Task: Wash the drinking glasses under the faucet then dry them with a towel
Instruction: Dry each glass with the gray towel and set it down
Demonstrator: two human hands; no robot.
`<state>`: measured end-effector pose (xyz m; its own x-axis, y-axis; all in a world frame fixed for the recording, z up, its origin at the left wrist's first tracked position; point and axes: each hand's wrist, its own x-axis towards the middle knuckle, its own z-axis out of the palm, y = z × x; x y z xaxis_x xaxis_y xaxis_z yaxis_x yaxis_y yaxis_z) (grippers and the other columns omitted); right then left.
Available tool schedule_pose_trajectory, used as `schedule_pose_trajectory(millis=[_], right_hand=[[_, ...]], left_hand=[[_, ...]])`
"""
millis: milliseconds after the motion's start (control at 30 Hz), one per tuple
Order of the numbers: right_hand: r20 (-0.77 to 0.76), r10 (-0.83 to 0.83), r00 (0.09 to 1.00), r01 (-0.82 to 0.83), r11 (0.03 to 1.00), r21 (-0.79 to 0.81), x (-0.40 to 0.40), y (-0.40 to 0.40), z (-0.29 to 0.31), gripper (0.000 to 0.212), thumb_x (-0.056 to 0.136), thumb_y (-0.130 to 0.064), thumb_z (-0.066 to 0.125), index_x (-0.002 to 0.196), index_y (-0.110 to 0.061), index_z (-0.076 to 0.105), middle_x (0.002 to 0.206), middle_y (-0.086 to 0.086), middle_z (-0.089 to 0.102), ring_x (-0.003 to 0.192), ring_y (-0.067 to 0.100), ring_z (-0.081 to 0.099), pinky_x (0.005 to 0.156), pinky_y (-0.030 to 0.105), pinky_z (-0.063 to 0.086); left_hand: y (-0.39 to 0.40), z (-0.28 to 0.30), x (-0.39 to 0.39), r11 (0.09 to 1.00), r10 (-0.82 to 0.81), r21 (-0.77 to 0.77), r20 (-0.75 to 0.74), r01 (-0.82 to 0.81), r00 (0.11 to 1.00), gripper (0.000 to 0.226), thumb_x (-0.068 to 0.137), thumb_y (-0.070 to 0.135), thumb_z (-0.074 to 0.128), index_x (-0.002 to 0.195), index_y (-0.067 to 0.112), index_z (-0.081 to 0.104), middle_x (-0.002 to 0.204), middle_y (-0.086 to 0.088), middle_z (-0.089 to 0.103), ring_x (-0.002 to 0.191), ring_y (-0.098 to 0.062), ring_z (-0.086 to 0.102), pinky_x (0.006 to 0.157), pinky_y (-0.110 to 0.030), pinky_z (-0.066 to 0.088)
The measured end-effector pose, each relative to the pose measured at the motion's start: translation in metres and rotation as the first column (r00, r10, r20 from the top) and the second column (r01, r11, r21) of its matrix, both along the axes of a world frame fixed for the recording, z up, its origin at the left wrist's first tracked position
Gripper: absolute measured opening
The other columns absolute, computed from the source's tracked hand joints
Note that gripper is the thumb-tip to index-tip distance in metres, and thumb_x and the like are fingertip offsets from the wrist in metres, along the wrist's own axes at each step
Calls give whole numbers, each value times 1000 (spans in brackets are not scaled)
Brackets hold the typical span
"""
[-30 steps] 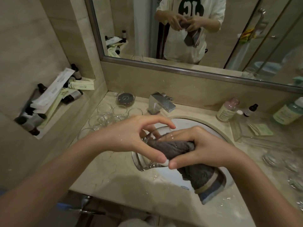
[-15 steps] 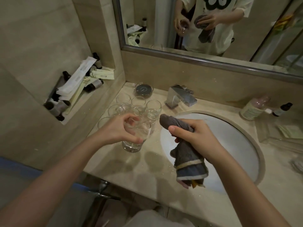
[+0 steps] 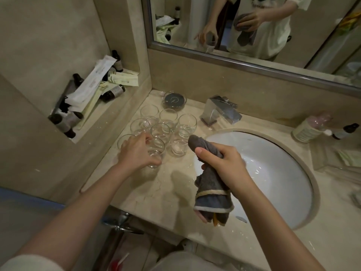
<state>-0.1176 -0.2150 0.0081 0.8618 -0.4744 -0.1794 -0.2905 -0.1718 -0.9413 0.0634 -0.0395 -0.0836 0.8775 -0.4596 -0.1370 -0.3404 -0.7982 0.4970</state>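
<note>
Head view:
Left hand: left hand (image 3: 136, 152) at about 9 o'clock of the basin, fingers curled over the rim and side of a drinking glass (image 3: 156, 153), gripping it from above.
Held glass: upright, its base on or just above the counter (image 3: 156, 192); which, cannot be told. It sits at the near edge of the glass cluster.
Right hand: right hand (image 3: 224, 163) over the basin's 9 o'clock edge, fingers and thumb wrapped tight round a grey towel (image 3: 213, 194).
Towel: bunched; one end sticks up past the thumb, the striped end hangs down over the sink's near rim.
Other glasses: cluster of clear glasses (image 3: 168, 122) standing upright at 10 o'clock of the basin, close together, some touching.
Sink: white oval sink (image 3: 273, 173) set in the counter, droplets on its wall.
Faucet: chrome faucet (image 3: 220, 112) at 11 o'clock of the basin, no water visible.
Mirror: mirror (image 3: 254, 26) at 12 o'clock, reflecting both hands with glass and towel.
</note>
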Motion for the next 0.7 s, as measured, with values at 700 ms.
schedule_pose_trajectory(millis=[700], right_hand=[[-22, -67, 998, 68, 996, 49, -5, -2, -14, 36, 90, -34, 67, 78, 0, 63, 69, 0, 63, 70, 18, 59, 81, 55, 53]], left_hand=[[-1, -16, 12, 983, -69, 176, 98, 51, 993, 89, 54, 45, 89, 129, 14, 53, 131, -7, 54, 136, -21, 33, 109, -42, 26]])
